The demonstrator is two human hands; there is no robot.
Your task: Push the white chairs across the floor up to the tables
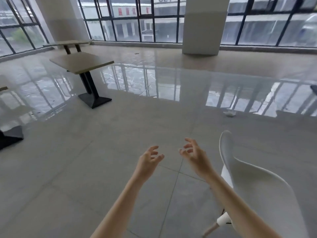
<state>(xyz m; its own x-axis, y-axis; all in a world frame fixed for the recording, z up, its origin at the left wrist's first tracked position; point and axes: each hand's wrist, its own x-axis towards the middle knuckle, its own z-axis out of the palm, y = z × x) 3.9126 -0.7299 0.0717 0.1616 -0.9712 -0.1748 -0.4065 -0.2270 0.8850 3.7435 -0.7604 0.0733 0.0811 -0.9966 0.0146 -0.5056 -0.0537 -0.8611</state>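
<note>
At the far left edge a black table base (11,137) is cut off by the frame, and a sliver of its tabletop (3,88) pokes in above it; the rest is out of view. Further in stands a complete table (81,63) with a pale square tabletop on a black pedestal, and behind it a second one (68,43) with brownish legs, its base hidden by the nearer table. That makes three tables, one only partly seen.

Beyond the window wall (130,19), red characters on a building are too blurred to read; higher up, grey lettering seems to read "C24".

Both bare forearms reach forward over the glossy tiled floor (85,160). The left hand (148,160) has its grip released, fingers spread and curled, touching nothing. The right hand (193,154) is likewise loose and empty, its grip closed on nothing, just beside the chair's backrest.

One white chair (257,182) sits at the lower right, well apart from the tables. Its shell is cut by the bottom edge and partly hidden by the right forearm; one pale leg (214,227) shows. A small white scrap (229,113) lies on the floor beyond, too blurred to identify. A dark object (314,89) is clipped at the right edge.
</note>
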